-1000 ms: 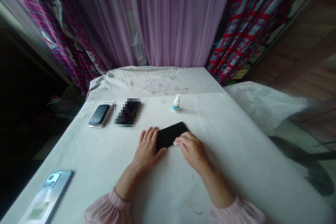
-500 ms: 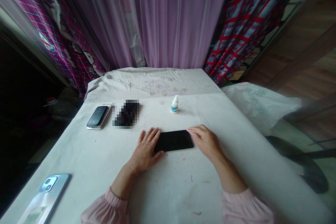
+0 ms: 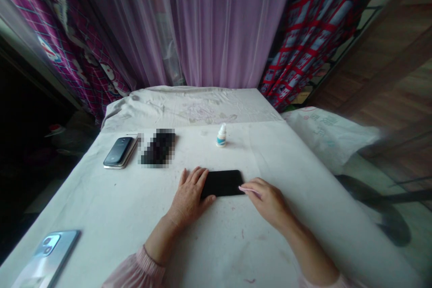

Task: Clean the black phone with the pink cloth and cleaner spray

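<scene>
Bare cloth lies around the black phone (small bottle stands well behind).

Pale pink sleeves with gathered cuffs; left hand, right hand bare.

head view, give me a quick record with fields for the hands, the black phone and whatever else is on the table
left hand: fingers flat on the left end of the black phone
right hand: pinches a thin pink piece, tip at the phone's near right corner
black phone: lies flat on the white cloth, screen dark
behind it: small white bottle, upright
far left: dark phone beside a blurred dark item
near left edge: silver phone, camera side up
</scene>
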A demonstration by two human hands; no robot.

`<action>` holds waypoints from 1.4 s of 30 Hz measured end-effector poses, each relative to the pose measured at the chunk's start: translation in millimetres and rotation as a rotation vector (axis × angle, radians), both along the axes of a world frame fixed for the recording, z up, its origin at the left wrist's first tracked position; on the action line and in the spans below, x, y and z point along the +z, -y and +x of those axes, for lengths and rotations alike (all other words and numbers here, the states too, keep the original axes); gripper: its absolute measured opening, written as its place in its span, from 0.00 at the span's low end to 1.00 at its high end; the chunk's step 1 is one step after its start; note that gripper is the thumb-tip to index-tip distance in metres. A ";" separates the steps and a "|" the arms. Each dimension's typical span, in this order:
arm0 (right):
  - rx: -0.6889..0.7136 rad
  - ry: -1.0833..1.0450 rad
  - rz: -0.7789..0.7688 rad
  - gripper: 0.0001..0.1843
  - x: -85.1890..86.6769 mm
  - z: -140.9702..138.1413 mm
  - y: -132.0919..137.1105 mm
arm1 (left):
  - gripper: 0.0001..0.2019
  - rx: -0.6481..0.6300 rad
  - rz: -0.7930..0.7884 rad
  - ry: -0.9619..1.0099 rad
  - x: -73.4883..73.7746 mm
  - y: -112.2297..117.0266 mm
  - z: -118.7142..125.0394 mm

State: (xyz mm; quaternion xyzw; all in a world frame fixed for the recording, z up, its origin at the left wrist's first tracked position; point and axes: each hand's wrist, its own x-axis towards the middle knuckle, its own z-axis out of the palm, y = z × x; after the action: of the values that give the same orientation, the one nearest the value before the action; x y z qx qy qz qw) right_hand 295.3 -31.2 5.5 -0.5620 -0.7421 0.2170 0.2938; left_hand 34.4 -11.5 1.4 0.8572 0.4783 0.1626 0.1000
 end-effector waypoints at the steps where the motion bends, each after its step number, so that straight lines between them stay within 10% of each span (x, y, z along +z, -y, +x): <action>1: 0.003 0.000 -0.004 0.12 0.2 0.5 1.6 | 0.32 -0.005 -0.002 0.000 0.0 0.1 -0.3; 10: -0.135 0.104 0.048 0.10 -1.7 -9.1 -54.2 | 0.32 -0.005 -0.005 -0.010 1.6 -0.1 0.3; 20: -0.060 -0.051 0.019 0.13 -4.2 -1.6 10.2 | 0.32 -0.001 0.010 0.000 -1.2 -0.6 -0.1; 29: -0.197 0.104 0.041 0.11 -3.8 -13.4 -50.6 | 0.32 -0.002 0.040 -0.009 -2.9 -0.8 -0.6; 38: -0.104 -0.058 0.012 0.13 -9.3 -3.3 6.8 | 0.32 0.007 0.056 -0.005 -3.3 0.1 0.3; 42: -0.146 0.006 0.031 0.12 -7.2 -7.1 -7.0 | 0.32 0.001 0.046 -0.010 -3.8 -0.7 0.1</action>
State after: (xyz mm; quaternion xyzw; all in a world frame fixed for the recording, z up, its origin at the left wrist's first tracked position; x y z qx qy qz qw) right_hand 288.2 -24.2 -1.7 -0.6108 -0.7031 0.1821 0.3153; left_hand 34.5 -10.8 -2.4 0.8599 0.4752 0.1695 0.0780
